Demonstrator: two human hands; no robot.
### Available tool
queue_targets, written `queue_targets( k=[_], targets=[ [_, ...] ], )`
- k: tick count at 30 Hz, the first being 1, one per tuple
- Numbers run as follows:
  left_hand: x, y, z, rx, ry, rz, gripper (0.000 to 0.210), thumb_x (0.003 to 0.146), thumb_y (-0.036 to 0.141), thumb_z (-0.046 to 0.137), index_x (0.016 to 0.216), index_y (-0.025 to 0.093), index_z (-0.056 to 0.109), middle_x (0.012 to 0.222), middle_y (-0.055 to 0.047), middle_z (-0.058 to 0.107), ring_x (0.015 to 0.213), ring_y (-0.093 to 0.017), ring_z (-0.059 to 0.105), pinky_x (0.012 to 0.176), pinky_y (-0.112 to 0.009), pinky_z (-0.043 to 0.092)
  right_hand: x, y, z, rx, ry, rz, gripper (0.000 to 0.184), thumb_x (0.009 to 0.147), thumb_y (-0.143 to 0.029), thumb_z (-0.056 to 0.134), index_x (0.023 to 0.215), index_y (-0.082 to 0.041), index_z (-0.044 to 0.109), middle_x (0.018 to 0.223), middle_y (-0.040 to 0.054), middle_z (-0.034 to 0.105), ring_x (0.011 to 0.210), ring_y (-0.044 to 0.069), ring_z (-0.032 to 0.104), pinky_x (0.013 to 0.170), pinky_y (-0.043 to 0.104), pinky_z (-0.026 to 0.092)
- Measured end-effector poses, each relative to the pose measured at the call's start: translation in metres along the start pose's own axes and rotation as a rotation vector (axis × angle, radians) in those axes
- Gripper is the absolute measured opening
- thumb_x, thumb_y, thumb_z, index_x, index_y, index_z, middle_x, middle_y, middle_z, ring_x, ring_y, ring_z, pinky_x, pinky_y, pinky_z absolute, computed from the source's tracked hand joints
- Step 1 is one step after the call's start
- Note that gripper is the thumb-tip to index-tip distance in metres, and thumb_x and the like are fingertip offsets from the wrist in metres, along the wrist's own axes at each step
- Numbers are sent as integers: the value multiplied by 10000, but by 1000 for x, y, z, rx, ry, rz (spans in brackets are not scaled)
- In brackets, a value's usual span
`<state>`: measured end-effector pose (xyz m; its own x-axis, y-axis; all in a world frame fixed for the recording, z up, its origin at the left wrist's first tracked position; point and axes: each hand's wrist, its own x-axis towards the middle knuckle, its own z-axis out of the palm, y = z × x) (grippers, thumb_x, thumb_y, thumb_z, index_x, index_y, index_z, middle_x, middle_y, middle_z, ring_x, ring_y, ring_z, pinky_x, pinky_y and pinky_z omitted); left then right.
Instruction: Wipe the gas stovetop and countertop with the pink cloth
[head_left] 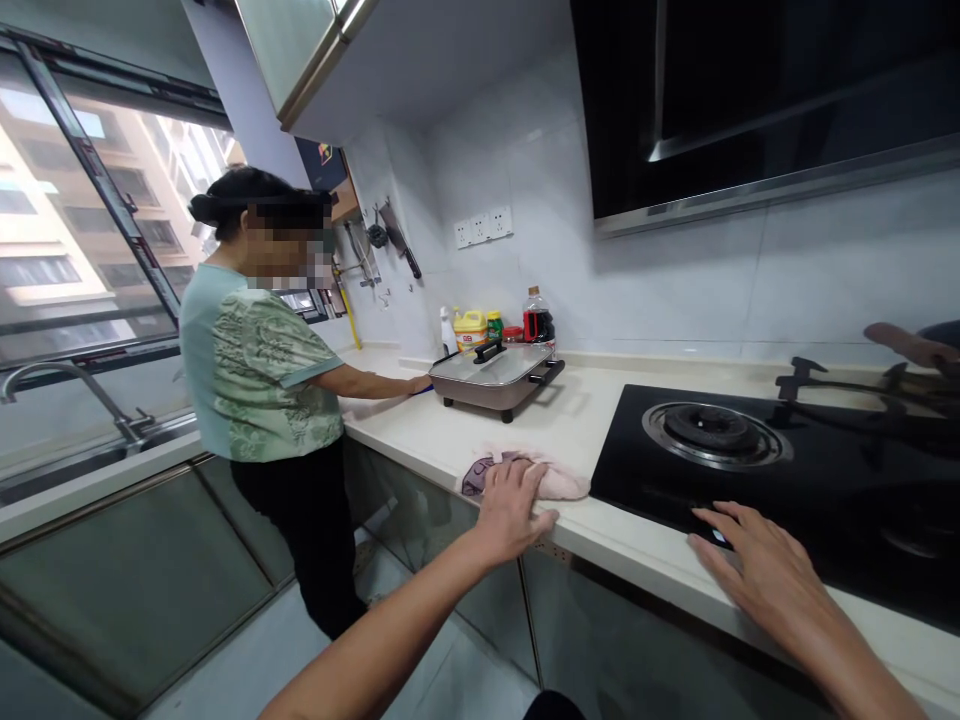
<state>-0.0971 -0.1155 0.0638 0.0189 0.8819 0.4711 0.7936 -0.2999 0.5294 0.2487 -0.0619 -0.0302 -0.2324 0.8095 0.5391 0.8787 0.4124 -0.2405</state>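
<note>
My left hand (pixel 514 505) grips a crumpled pink cloth (pixel 562 480) at the counter's front edge. Its fingers lie together over the cloth, and the thumb sticks out to the right. A purple patterned part (pixel 477 474) of the cloth shows left of the fingers. My right hand (pixel 765 560) is open, its fingers apart, over the near edge of the black glass gas stove (pixel 607 450). Nothing is in it. Behind the cloth stands an electric pan (pixel 487 393) on short feet, with a glass lid (pixel 517 362) on it.
To the left, a person (pixel 262 370) in a green patterned top reaches a hand (pixel 421 385) to the pan's left side. Bottles, including a dark one (pixel 537 318), stand by the wall. A range hood (pixel 765 110) hangs above the stove. A sink faucet (pixel 82 390) is far left.
</note>
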Motion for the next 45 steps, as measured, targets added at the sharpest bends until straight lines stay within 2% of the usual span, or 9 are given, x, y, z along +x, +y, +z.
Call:
queue_targets(
  k=[4,9,13,21,26,31,37,42,45],
  targets=[
    [-8,3,-9,93,-38,63,383,872,434,716,1224,285,689,1244,-106,687,1221,-333,565,1172,-553,249,-2,-1,-2,-11,5,-15,652,994,-583,281,1279,-180,706,1393,163,616,1341,365,544,1136,594,394],
    [3,-2,-20,181,-10,126,294,758,391,829,999,251,733,1492,-125,561,1428,-370,431,1217,-558,211,-3,0,-2,-8,1,-16,647,991,-604,303,1288,-196,708,1410,154,610,1346,365,538,1138,599,393],
    [9,-13,-4,126,-164,210,510,867,490,742,1339,312,668,1561,-106,533,1478,-361,409,1233,-526,255,-5,1,-1,0,4,-17,656,997,-605,296,1297,-189,704,1412,154,610,1357,358,529,1154,598,380],
    [88,-33,15,586,-329,-154,634,1007,625,401,1586,367,401,1723,-42,287,1536,-377,311,1223,-602,265,-5,0,-2,0,7,-6,651,990,-621,313,1296,-200,704,1410,149,611,1336,367,541,1127,602,399],
    [122,-9,42,612,-353,-341,723,1003,595,314,1630,237,293,1730,-194,187,1533,-523,220,1115,-775,256,-3,-2,-5,13,18,-12,622,993,-586,318,1280,-196,709,1384,148,627,1324,355,550,1119,590,404],
    [100,27,56,530,-508,-172,688,981,508,373,1615,254,285,1736,-164,186,1533,-469,266,1142,-697,305,-1,-3,-4,21,39,-14,619,984,-580,323,1244,-187,725,1352,151,646,1296,348,572,1106,585,413],
    [95,35,14,484,-651,41,536,887,421,557,1414,330,597,1423,-101,613,1200,-320,642,1035,-450,482,0,-4,-1,17,42,-24,633,991,-574,308,1265,-176,716,1364,159,635,1295,351,570,1111,585,407],
    [87,28,25,511,-501,90,498,937,422,460,1367,237,630,1506,-156,508,1409,-360,459,1175,-577,320,-2,-4,-1,7,52,-36,623,998,-567,316,1270,-170,713,1366,163,633,1295,350,571,1121,578,403],
    [90,16,46,461,-484,87,566,1007,400,317,1551,289,426,1681,-89,324,1547,-291,279,1222,-580,271,-4,-4,-3,11,49,-36,615,1000,-571,324,1277,-180,709,1375,159,630,1309,350,563,1126,581,401]
  ],
)
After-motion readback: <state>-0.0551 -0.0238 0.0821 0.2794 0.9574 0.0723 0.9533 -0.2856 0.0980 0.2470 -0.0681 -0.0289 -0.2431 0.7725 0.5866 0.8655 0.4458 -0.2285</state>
